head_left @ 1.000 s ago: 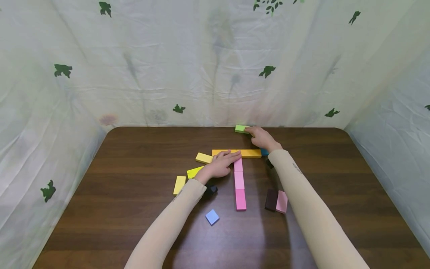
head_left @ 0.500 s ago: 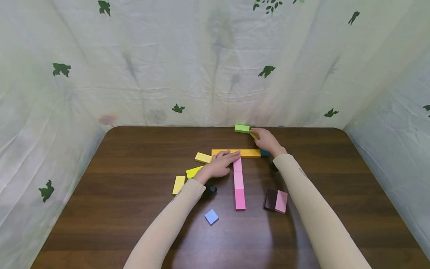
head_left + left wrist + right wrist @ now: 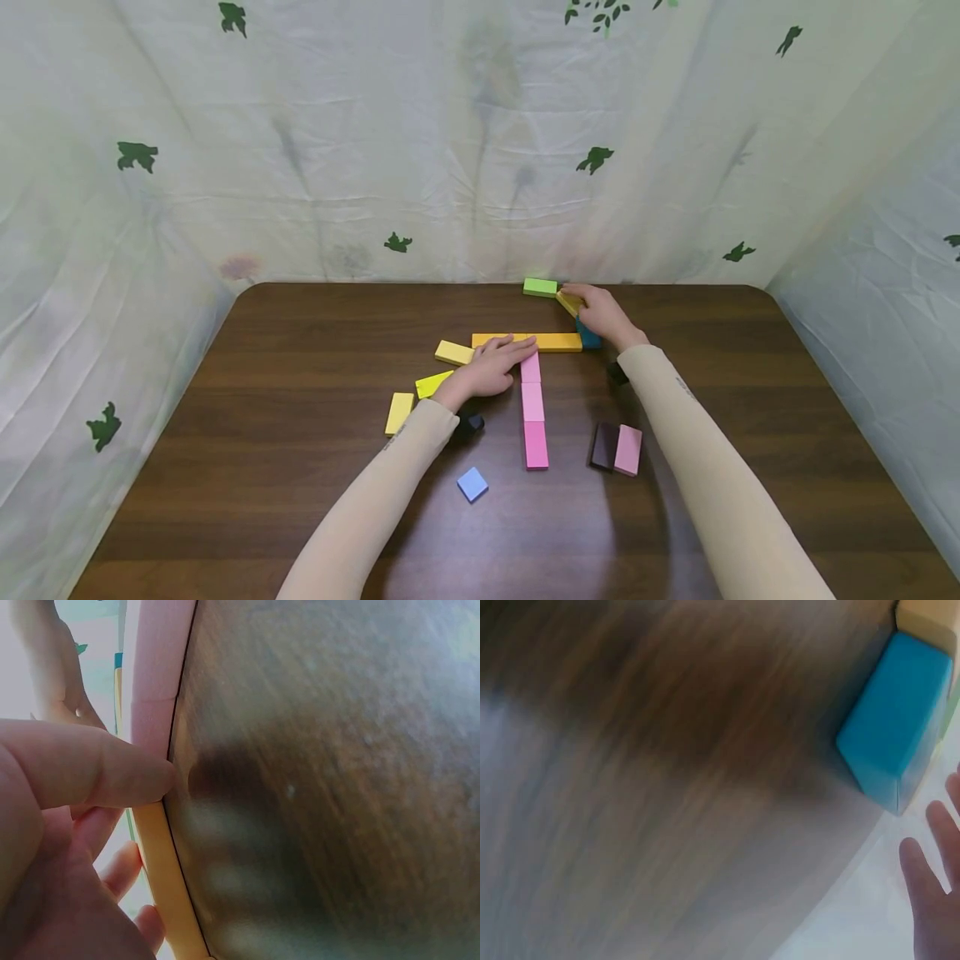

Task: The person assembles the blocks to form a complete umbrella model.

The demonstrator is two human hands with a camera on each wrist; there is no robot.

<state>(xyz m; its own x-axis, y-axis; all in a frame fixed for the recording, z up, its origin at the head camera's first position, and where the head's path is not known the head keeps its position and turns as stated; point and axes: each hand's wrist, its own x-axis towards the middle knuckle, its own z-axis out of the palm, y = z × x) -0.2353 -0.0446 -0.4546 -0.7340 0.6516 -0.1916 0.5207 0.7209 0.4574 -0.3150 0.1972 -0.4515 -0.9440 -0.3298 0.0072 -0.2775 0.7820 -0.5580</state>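
My left hand (image 3: 491,367) lies with straight fingers across the orange row (image 3: 558,342), where it meets a column of pink blocks (image 3: 534,402). In the left wrist view its thumb (image 3: 112,765) is at the side of the pink and orange blocks. At the row's right end stands a blue block (image 3: 588,335), angled and partly covered by my right hand (image 3: 600,315). That hand's fingertips are on a slanted golden-yellow block (image 3: 567,302) just behind the blue one. A lime green block (image 3: 540,287) sits at the yellow block's far end. Extended right fingers (image 3: 922,877) show beside the blue block.
Several yellow blocks (image 3: 400,413) lie left of my left hand. A light blue block (image 3: 472,484) is nearer the front. Dark brown (image 3: 604,446) and pink (image 3: 628,450) blocks lie side by side at the right. A white curtain (image 3: 480,167) hangs behind the wooden table (image 3: 300,350).
My right hand has drawn back from the green block and slightly to the right, uncovering the slanted yellow block. More of the blue block shows. The left hand has kept its place.
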